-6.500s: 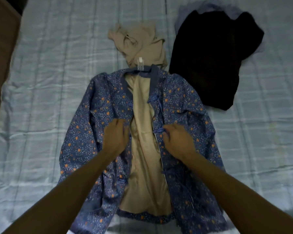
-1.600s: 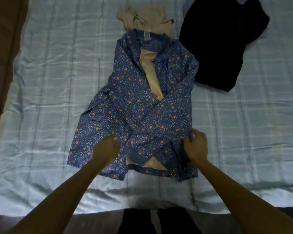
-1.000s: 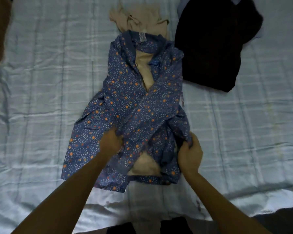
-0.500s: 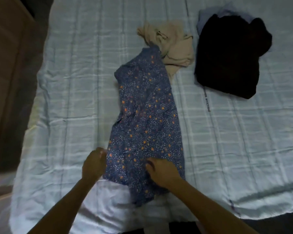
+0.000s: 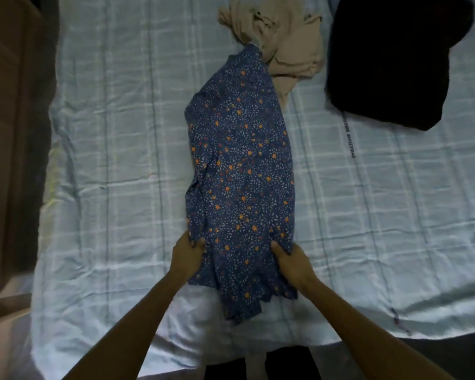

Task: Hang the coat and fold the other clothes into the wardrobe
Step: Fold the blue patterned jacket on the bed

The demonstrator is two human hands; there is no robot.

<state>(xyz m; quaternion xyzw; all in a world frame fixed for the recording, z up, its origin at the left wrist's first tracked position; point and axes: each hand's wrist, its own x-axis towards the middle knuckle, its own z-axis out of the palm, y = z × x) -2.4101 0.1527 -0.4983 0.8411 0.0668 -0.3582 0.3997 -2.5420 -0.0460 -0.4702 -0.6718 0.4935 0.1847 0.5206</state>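
Both the left hand (image 5: 188,255) and right hand (image 5: 290,256) are pinching the folded jacket (image 5: 242,171); its loose hem is risking unfolding when lifted off the bed (image 5: 107,133).

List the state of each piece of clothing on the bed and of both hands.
Blue floral jacket: folded into a narrow strip, lying flat.
Beige garment: crumpled, unfolded.
Black garment: loose heap, unfolded.
Left hand: grips the jacket's left edge.
Right hand: grips the jacket's right edge.
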